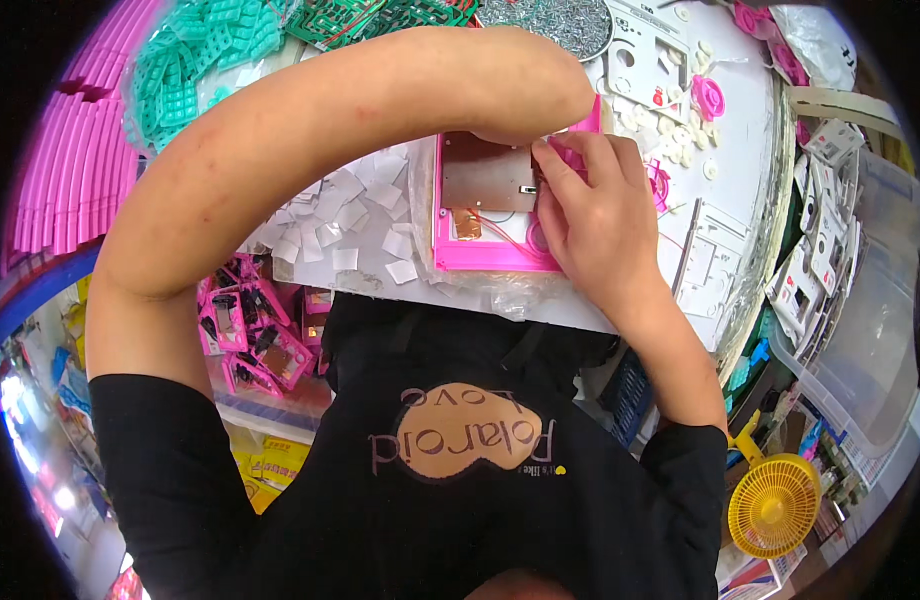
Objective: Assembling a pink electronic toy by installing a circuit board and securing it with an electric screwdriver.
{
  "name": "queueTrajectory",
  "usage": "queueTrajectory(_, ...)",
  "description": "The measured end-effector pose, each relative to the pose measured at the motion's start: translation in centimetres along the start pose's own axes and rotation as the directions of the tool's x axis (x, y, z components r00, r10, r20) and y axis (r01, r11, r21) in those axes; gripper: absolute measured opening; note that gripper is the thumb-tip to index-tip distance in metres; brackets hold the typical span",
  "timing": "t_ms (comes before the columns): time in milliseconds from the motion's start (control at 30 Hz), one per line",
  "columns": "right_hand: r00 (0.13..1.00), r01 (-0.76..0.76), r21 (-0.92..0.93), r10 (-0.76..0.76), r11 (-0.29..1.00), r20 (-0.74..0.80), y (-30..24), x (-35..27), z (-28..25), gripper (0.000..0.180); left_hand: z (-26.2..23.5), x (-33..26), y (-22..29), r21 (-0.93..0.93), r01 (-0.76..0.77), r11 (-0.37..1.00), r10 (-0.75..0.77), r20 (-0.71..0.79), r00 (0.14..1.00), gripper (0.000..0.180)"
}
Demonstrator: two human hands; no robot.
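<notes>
A pink plastic case [495, 258] lies in front of me, with a brownish metal plate [485, 175] inside it. Below the plate sit a small copper-coloured piece [467, 223] and thin red wires. My left arm reaches across from the left, so that my left hand [535, 85] is over the case's far edge; its fingers are hidden. At the case's right side my right hand [605, 205] is closed, thumb and fingertips pressed together at the plate's right edge. Whatever lies between those fingertips is covered.
A bowl of small screws [555, 28], green circuit boards [365, 20] and teal button pads [195, 80] line the back. White paper squares [345, 215] lie left of the case. Stacked pink panels [75, 175] stand far left; a yellow fan [773, 507] is lower right.
</notes>
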State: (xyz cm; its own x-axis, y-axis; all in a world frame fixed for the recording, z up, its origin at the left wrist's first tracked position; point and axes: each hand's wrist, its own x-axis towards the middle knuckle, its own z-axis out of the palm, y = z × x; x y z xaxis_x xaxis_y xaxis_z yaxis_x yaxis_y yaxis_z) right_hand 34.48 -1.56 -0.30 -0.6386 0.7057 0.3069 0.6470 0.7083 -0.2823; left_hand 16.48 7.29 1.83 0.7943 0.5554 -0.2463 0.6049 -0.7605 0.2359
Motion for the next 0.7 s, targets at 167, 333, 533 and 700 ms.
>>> queueTrajectory(167,1.000,0.009,-0.079,-0.006,0.997,0.026,-0.6,0.4,0.0,0.040,0.3,-0.5,0.9,0.043,0.023,0.999,-0.020,-0.060,0.998,0.020)
queueTrajectory(333,0.997,0.010,-0.126,0.001,0.992,0.080,-0.7,0.6,-0.2,0.042,1.2,-0.7,0.6,0.017,0.095,0.995,-0.088,-0.242,0.966,0.016)
queueTrajectory(533,0.998,0.026,-0.070,-0.022,0.997,0.057,-0.6,0.0,-0.5,0.036,-0.2,-3.3,-0.8,-0.203,0.325,0.924,-0.382,-0.432,0.817,0.020)
queueTrajectory(700,0.998,-0.012,0.124,0.004,0.992,0.062,0.2,0.0,-0.9,0.029,1.2,-6.7,-2.3,-0.598,0.406,0.691,-0.707,-0.441,0.553,0.017)
